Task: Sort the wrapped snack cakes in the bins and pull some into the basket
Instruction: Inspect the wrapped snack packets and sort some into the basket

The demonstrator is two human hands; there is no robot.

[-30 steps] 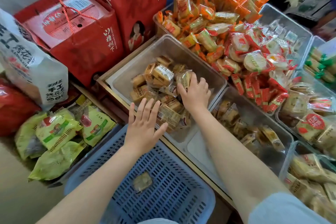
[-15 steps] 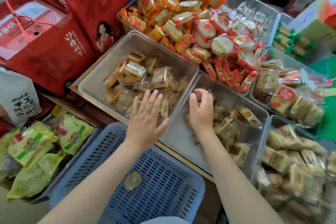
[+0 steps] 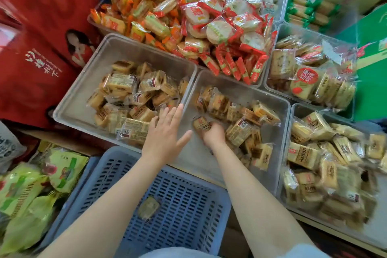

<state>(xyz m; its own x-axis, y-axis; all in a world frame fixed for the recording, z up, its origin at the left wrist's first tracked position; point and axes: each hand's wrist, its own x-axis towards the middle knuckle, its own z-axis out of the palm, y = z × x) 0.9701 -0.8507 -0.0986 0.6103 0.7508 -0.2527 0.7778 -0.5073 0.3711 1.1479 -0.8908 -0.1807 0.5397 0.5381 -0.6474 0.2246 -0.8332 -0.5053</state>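
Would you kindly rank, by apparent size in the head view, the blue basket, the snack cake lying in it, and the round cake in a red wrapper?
Largest to smallest:
1. blue basket
2. round cake in a red wrapper and snack cake in the basket: they look alike, and the basket one is nearer, so I won't rank them.

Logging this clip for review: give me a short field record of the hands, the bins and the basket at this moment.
left hand: open, fingers spread over the left bin
right hand: grips one wrapped cake in the middle bin
blue basket: below the bins, holds one wrapped snack
left bin contents: heap of wrapped cakes
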